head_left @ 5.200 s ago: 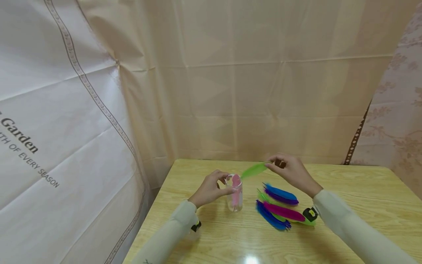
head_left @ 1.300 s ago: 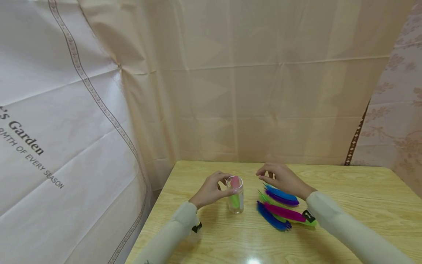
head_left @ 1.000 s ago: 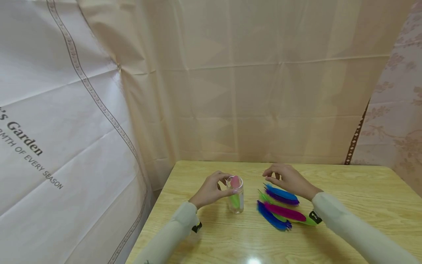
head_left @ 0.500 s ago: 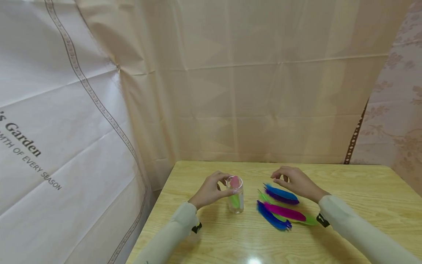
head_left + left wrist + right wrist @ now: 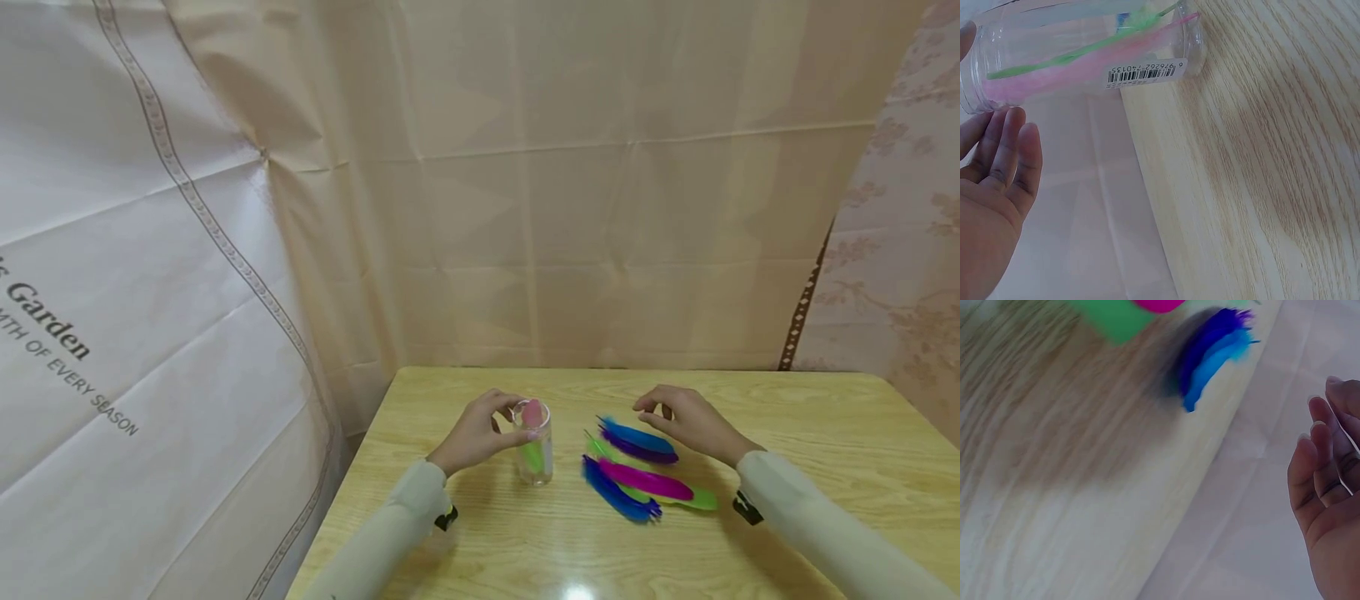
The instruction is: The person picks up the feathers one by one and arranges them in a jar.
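My left hand (image 5: 476, 432) holds a clear jar (image 5: 537, 477) near its rim, thumb on the near side and fingers behind. Inside it stand a pink feather (image 5: 532, 412) and a green feather (image 5: 533, 456); both quills reach toward the base in the left wrist view, where a barcode label (image 5: 1144, 74) shows. With fingers loosely curled and nothing in them, my right hand (image 5: 693, 423) hovers just right of the loose feathers. Those are a light blue feather (image 5: 641, 440) over a purple one, a magenta feather (image 5: 652, 481), green feathers (image 5: 702, 500) and dark blue feathers (image 5: 617, 492).
The wooden table (image 5: 480, 542) has its far edge close behind both hands. A beige cloth (image 5: 570, 250) hangs beyond it. On the left hangs a white printed cloth (image 5: 150, 333), and on the right a floral cloth (image 5: 900, 292).
Five seconds ago my right hand held the green feather at the jar's mouth. That feather is now inside, and the emptied hand has drawn back rightward past the feathers. The left hand stays put.
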A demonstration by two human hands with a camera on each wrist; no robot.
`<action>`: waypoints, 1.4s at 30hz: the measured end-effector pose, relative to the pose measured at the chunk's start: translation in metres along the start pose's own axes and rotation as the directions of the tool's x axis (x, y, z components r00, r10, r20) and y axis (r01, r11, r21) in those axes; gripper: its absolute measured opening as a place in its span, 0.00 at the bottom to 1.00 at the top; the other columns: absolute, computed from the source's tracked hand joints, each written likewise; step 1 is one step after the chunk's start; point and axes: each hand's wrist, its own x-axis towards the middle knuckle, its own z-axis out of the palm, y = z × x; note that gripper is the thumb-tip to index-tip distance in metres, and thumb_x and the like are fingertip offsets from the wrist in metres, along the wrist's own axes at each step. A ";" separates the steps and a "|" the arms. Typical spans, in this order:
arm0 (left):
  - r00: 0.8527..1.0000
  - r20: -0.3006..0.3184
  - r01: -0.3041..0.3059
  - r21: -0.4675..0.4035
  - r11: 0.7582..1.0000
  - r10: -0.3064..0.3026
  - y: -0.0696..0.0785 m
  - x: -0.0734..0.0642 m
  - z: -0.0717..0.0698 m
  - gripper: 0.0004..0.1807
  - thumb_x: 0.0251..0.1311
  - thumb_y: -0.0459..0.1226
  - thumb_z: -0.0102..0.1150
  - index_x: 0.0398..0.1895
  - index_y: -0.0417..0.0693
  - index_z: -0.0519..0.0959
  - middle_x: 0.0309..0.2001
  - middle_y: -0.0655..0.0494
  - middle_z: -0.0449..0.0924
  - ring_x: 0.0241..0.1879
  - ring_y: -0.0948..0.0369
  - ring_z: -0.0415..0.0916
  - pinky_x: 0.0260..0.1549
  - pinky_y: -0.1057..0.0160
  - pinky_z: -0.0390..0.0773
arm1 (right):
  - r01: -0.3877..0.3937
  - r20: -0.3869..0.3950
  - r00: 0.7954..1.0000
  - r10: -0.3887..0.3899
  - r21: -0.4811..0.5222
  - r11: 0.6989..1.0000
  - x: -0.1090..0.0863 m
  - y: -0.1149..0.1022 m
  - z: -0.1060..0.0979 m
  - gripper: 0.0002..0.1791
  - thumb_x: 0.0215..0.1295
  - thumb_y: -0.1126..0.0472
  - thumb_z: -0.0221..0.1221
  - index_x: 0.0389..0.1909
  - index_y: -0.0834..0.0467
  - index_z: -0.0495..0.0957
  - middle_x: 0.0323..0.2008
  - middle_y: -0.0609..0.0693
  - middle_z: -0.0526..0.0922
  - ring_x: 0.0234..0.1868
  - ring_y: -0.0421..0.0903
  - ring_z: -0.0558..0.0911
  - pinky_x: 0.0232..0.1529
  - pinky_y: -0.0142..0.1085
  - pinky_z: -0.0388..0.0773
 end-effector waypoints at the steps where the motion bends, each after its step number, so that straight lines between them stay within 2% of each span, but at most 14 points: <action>1: 1.000 -0.001 -0.002 -0.001 1.000 0.002 0.000 0.000 0.000 0.31 0.50 0.60 0.65 0.58 0.61 0.75 0.47 0.55 0.75 0.45 0.57 0.73 0.33 0.66 0.78 | -0.009 0.003 1.000 0.009 -0.002 1.000 -0.001 0.002 0.001 0.06 0.64 0.58 0.62 0.41 0.49 0.82 0.32 0.38 0.79 0.25 0.39 0.72 0.25 0.30 0.72; 4: 1.000 -0.003 -0.004 -0.003 1.000 0.004 0.000 0.000 -0.001 0.32 0.50 0.60 0.65 0.58 0.61 0.75 0.46 0.54 0.75 0.44 0.59 0.73 0.34 0.66 0.78 | -0.039 0.012 0.999 0.039 -0.014 0.999 -0.004 0.010 0.003 0.06 0.64 0.58 0.62 0.41 0.50 0.83 0.31 0.38 0.79 0.25 0.39 0.72 0.25 0.30 0.71; 7: 1.000 -0.001 0.003 0.004 1.000 -0.003 -0.001 0.000 0.000 0.32 0.49 0.61 0.64 0.58 0.61 0.76 0.45 0.58 0.75 0.44 0.62 0.72 0.34 0.66 0.78 | -0.065 0.017 0.998 0.065 -0.021 0.998 -0.007 0.018 0.005 0.07 0.63 0.58 0.62 0.41 0.52 0.84 0.31 0.38 0.79 0.25 0.38 0.71 0.26 0.31 0.71; 13: 1.000 -0.003 0.012 0.008 1.000 -0.012 -0.001 -0.001 0.000 0.33 0.49 0.61 0.65 0.58 0.61 0.76 0.44 0.63 0.73 0.44 0.63 0.72 0.34 0.66 0.78 | -0.076 0.025 0.997 0.076 -0.020 0.997 -0.011 0.028 0.008 0.08 0.64 0.58 0.62 0.41 0.54 0.84 0.31 0.37 0.79 0.25 0.37 0.71 0.26 0.31 0.71; 16: 1.000 -0.006 0.009 0.011 1.000 -0.009 0.000 -0.001 0.000 0.33 0.49 0.61 0.64 0.58 0.61 0.75 0.44 0.63 0.73 0.43 0.65 0.71 0.33 0.66 0.78 | -0.080 0.027 0.996 0.080 -0.026 0.996 -0.012 0.031 0.010 0.07 0.63 0.58 0.62 0.41 0.54 0.84 0.30 0.37 0.79 0.25 0.36 0.71 0.27 0.31 0.71; 24: 1.000 -0.006 0.003 -0.006 1.000 -0.003 0.000 -0.001 0.000 0.32 0.50 0.61 0.65 0.58 0.60 0.76 0.45 0.61 0.74 0.44 0.63 0.72 0.33 0.66 0.78 | -0.118 0.059 0.991 0.119 -0.020 0.993 -0.015 0.035 0.013 0.10 0.64 0.57 0.62 0.42 0.57 0.83 0.31 0.39 0.79 0.28 0.37 0.73 0.30 0.33 0.73; 30: 1.000 -0.002 0.003 -0.008 1.000 -0.003 0.000 -0.002 0.000 0.33 0.50 0.61 0.64 0.58 0.60 0.75 0.46 0.59 0.74 0.45 0.59 0.73 0.34 0.65 0.78 | -0.167 0.100 0.981 0.166 -0.003 0.986 -0.017 0.039 0.016 0.15 0.63 0.52 0.63 0.43 0.58 0.82 0.31 0.41 0.80 0.31 0.39 0.75 0.33 0.35 0.76; 35: 1.000 -0.007 0.002 -0.003 1.000 -0.002 0.000 -0.001 0.000 0.33 0.50 0.61 0.64 0.58 0.60 0.76 0.45 0.59 0.74 0.44 0.63 0.72 0.33 0.65 0.78 | -0.216 0.134 0.968 0.214 -0.002 0.976 -0.019 0.043 0.020 0.18 0.62 0.47 0.62 0.43 0.58 0.82 0.31 0.43 0.80 0.31 0.41 0.76 0.33 0.37 0.76; 42: 1.000 -0.006 0.009 -0.006 1.000 -0.009 0.000 -0.001 0.000 0.33 0.49 0.61 0.64 0.58 0.61 0.76 0.46 0.58 0.74 0.44 0.65 0.71 0.33 0.65 0.78 | -0.223 0.150 0.963 0.223 -0.015 0.975 -0.021 0.048 0.028 0.21 0.59 0.42 0.63 0.42 0.55 0.82 0.30 0.41 0.79 0.32 0.39 0.76 0.35 0.39 0.76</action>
